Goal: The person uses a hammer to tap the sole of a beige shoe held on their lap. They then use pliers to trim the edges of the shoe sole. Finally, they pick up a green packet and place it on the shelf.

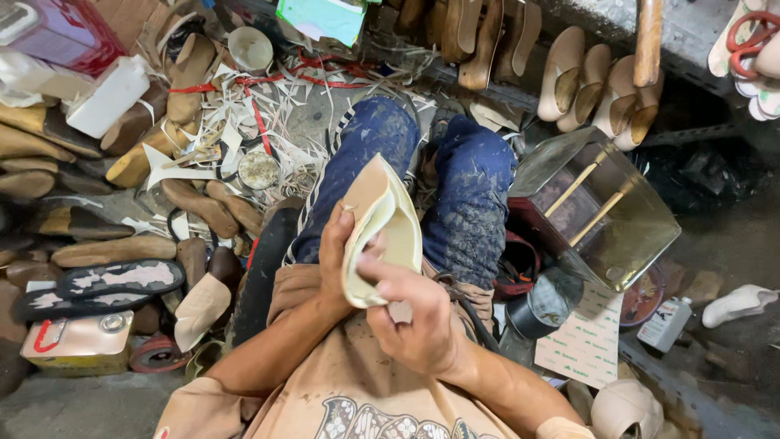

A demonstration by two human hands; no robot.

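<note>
Both hands grip one beige insole (380, 213) over the lap. Left hand (335, 258) closed on its left edge, thumb up along the rim. Right hand (410, 313) closed on its lower end, fingers pinching the cream edge. The insole's long axis runs from the lower end at the hands up and away toward the knees; upper end tilted slightly left, piece bowed along its length.

Blue spattered trousers (467, 203) lie under it, knees apart.

Little free room. On the left, the floor is crowded with wooden shoe forms (114, 250), two dark soles with pale smears (101, 286), and a heap of pale trimmings and red strips (244, 122). A flat tan can with a cap (77, 345) sits at lower left.

On the right, just beside the leg, is a clear-sided box (617, 219) with two wooden sticks leaning inside. A dark round tin (540, 309) stands near its lower corner; contents cannot be told. A small white bottle (665, 323) stands further right.

More pale insoles (585, 81) stand in a row along the top edge.
</note>
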